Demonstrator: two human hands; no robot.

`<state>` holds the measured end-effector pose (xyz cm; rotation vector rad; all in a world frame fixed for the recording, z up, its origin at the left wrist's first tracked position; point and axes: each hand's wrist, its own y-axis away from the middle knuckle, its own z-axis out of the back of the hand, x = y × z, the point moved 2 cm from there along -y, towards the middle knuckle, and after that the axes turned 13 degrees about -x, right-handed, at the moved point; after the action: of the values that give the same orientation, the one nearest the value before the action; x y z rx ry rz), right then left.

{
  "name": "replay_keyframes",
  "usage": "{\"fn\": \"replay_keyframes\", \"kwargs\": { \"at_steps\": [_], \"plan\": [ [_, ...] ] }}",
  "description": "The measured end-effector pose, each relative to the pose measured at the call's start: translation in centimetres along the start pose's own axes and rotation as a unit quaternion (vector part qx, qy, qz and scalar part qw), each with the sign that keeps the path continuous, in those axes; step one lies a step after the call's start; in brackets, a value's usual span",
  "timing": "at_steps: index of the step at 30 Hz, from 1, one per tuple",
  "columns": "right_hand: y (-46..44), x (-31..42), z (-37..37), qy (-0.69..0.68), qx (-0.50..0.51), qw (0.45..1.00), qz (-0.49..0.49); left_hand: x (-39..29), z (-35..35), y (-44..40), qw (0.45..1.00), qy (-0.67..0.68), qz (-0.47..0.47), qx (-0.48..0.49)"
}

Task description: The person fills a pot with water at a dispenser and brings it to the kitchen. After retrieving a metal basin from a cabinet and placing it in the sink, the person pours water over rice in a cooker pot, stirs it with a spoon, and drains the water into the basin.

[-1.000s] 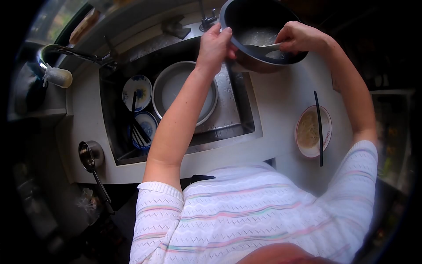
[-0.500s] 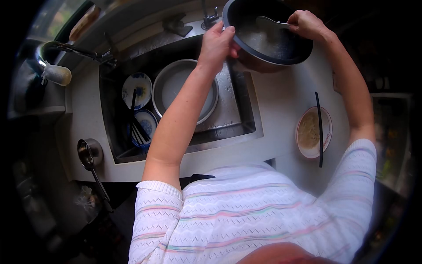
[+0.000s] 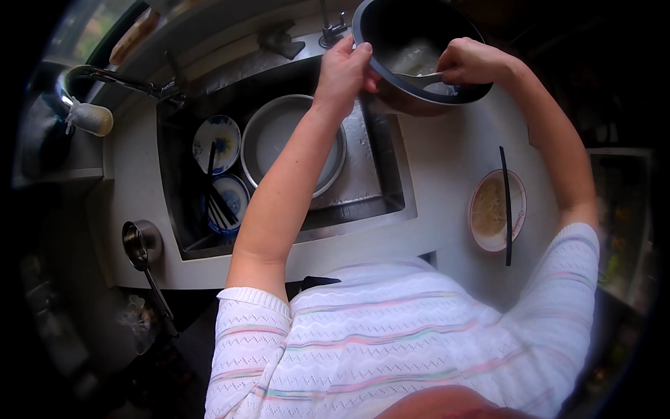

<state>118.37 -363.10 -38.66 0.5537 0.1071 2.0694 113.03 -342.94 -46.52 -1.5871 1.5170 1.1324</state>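
Observation:
At the top of the head view, a dark deep pot [image 3: 391, 42] is tilted toward me, with pale, whitish residue [image 3: 417, 57] on its inside. My left hand [image 3: 345, 73] grips the pot's left rim, thumb over the edge. Inside the opening, my right hand [image 3: 473, 61] is closed around the handle of a light-coloured spoon [image 3: 419, 78]. The spoon's head lies against the near inner wall, close to my left fingers. Below the pot, partly behind my left forearm, a round metal basin [image 3: 338, 164] sits in the sink [image 3: 363, 207].
Two patterned dishes, a plate [image 3: 227, 133] and a bowl [image 3: 237, 187] with dark chopsticks [image 3: 222, 209], lie in the sink's left side. A noodle bowl [image 3: 488, 209] with chopsticks [image 3: 507, 202] across it stands right. A metal saucepan [image 3: 150, 237] and a faucet [image 3: 132, 82] are left.
My right hand has moved left and down inside the pot, bringing the spoon from the far side to the near wall. My left hand keeps its hold on the rim.

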Motion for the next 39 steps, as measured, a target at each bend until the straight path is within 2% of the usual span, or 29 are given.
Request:
{"fn": "replay_keyframes", "kwargs": {
  "at_steps": [4, 7, 11, 15, 19, 22, 24, 26, 29, 32, 36, 39],
  "plan": [
    [0.9, 0.0, 1.1, -0.028, -0.015, 0.998, -0.053, 0.0, 0.0, 0.0, 1.000, 0.000, 0.000, -0.001],
    [0.6, -0.1, 0.7, 0.017, 0.022, 0.999, -0.035, 0.0, 0.0, 0.1, 1.000, 0.003, -0.002, 0.001],
    [-0.4, -1.5, 1.1, 0.142, -0.073, 0.986, -0.044, 0.1, 0.0, 0.0, 1.000, 0.002, -0.005, -0.001],
    [-1.2, -2.8, 1.7, 0.214, -0.124, 0.966, -0.077, -0.1, -0.1, 0.1, 1.000, -0.002, -0.004, -0.004],
    [-1.3, -3.9, 2.7, 0.113, -0.201, 0.970, -0.078, -0.1, -0.2, 0.3, 1.000, -0.001, -0.006, -0.012],
    [-1.6, -3.1, 2.6, 0.261, -0.164, 0.948, -0.082, -0.2, -0.2, 0.3, 1.000, -0.005, -0.010, -0.011],
    [-1.0, -2.6, 2.2, 0.244, -0.102, 0.963, -0.048, -0.2, -0.2, 0.2, 1.000, -0.008, -0.011, -0.009],
    [-0.4, -1.6, 2.0, 0.160, -0.024, 0.983, -0.088, -0.1, -0.1, 0.2, 1.000, -0.007, -0.010, -0.006],
    [0.1, -0.9, 1.5, 0.106, 0.050, 0.990, -0.084, 0.0, -0.1, 0.2, 1.000, -0.002, -0.005, -0.005],
    [0.9, 0.2, 1.6, 0.065, 0.065, 0.994, -0.066, -0.3, -0.1, 0.2, 1.000, -0.010, -0.001, -0.010],
    [1.4, 0.9, 1.6, -0.012, 0.013, 0.996, -0.089, -0.1, 0.0, 0.2, 1.000, -0.008, -0.004, -0.008],
    [0.3, 0.3, 0.4, 0.021, 0.023, 0.997, -0.069, -0.1, -0.1, 0.2, 1.000, -0.006, -0.001, -0.007]
  ]
}}
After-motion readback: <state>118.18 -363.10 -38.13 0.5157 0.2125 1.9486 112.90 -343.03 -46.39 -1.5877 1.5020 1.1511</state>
